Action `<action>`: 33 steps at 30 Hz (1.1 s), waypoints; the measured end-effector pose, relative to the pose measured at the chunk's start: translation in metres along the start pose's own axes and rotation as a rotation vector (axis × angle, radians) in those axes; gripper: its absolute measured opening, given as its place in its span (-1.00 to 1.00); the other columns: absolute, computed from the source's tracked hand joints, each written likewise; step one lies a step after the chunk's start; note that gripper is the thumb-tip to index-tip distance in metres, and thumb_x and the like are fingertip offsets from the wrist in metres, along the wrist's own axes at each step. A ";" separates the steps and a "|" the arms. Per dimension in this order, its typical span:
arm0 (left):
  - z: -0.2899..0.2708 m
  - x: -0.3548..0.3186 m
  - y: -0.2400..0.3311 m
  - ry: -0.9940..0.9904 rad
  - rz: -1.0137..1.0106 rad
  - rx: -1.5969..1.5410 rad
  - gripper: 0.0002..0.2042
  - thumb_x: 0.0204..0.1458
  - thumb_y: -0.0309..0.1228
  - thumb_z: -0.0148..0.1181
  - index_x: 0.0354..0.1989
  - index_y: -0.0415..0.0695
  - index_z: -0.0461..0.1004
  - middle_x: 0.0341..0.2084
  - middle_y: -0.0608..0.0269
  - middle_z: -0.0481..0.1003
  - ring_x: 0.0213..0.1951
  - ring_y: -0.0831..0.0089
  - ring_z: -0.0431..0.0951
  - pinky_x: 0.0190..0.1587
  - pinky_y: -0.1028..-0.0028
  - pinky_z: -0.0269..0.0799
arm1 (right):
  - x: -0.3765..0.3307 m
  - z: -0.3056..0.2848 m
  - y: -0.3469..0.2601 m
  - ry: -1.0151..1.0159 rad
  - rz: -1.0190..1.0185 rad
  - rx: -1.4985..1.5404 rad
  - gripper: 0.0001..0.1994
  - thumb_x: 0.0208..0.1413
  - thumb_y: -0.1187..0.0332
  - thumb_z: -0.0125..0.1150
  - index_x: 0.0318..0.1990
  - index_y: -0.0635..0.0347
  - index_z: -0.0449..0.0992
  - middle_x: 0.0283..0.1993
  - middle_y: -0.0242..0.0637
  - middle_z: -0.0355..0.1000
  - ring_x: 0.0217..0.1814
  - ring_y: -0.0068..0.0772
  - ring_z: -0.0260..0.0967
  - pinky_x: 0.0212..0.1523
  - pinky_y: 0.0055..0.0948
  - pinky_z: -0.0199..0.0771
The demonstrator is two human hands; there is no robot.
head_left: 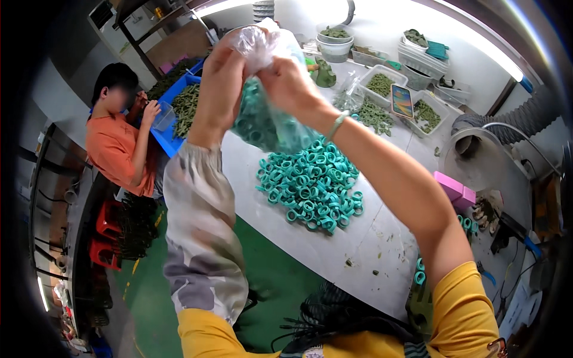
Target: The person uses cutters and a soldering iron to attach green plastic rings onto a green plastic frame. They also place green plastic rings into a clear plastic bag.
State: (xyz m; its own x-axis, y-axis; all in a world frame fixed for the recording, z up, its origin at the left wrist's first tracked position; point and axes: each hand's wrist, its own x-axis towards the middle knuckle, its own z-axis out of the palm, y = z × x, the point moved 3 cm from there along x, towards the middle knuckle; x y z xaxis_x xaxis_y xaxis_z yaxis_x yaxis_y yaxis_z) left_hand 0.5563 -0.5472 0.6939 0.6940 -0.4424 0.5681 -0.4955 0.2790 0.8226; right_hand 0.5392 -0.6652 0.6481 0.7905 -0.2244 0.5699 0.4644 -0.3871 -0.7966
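Holding a clear plastic bag [268, 113] up over the bench [370, 238], you have both hands at its gathered neck. Your left hand [222, 77] has its grip closed around the bunched film; your right hand [286, 83] pinches the same neck from the other side, fingers closed on the bag. The bag hangs between them, its belly packed with teal rings [256, 119].

Surroundings: directly below the bag, a loose heap of the same teal rings [313, 188] lies on the pale bench top. Your raised forearms and the bag block most of the bench's far left part. A few more teal rings [419, 273] sit at the near right edge, just beside a pink box [455, 190]. Farther back stand white trays of green parts [381, 83], a phone [402, 100] with a lit screen between trays, and a white bucket [334, 45]. At left, a second person in an orange shirt [116, 149] works at a blue bin [179, 107] of green pieces, well apart from you. A grey ribbed hose [525, 119] curves at right.

Materials: bag film thin, crinkled, translucent; rings smooth, oval, likely rubber or soft plastic, though the view is too coarse to confirm. Your left arm wears a patterned fabric sleeve [200, 238]; your right wrist carries a pale green bracelet [336, 125].
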 end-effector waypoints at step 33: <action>0.107 -0.188 -0.166 -0.480 0.295 1.115 -0.61 0.04 -0.12 0.27 0.03 0.03 0.51 0.10 0.17 0.39 0.28 0.14 0.27 0.38 -0.23 -0.20 | -0.099 -0.203 -0.003 0.093 0.431 0.123 -0.79 0.24 0.27 0.20 -0.16 0.21 0.62 -0.26 -0.45 0.53 -0.26 -0.66 0.42 -0.24 -0.55 0.45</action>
State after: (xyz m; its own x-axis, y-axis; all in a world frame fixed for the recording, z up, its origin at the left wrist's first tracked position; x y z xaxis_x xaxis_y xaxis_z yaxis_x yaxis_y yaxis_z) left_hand 0.4521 -0.6014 0.4483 0.3372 -0.8173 0.4673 -0.9347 -0.3498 0.0627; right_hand 0.3789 -0.8237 0.6351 0.8855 -0.4228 0.1927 0.1497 -0.1331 -0.9797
